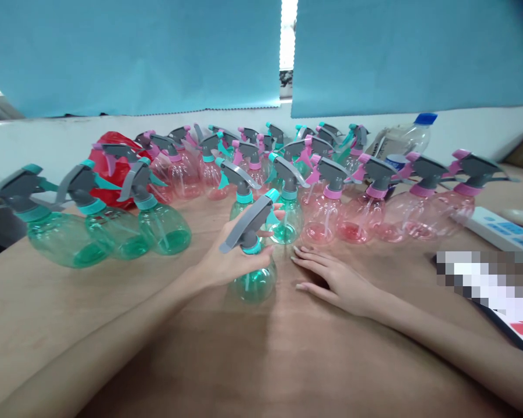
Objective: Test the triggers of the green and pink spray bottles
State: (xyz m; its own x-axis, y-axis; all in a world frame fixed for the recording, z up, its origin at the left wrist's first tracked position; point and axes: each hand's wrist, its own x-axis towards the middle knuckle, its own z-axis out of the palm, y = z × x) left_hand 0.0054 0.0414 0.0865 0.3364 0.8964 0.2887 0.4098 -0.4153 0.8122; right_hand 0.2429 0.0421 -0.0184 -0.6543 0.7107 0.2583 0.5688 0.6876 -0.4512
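My left hand (pixel 226 258) is wrapped round the neck of a clear green spray bottle (pixel 256 285) with a grey and turquoise trigger head. The bottle is upright at the middle of the table, its nozzle pointing away to the right. My right hand (pixel 337 283) lies palm down on the tabletop just right of it, fingers stretched out and holding nothing. Right behind the held bottle stands another green spray bottle (pixel 286 215). A pink spray bottle (pixel 319 223) with a pink collar is nearest beyond my right fingertips.
Three green spray bottles (pixel 165 229) stand at the left. Several pink and green ones crowd the back of the wooden table (pixel 261 360). Behind them are a red plastic bag (pixel 113 154) and a blue-capped clear bottle (pixel 418 136). A white device (pixel 501 229) sits at the right.
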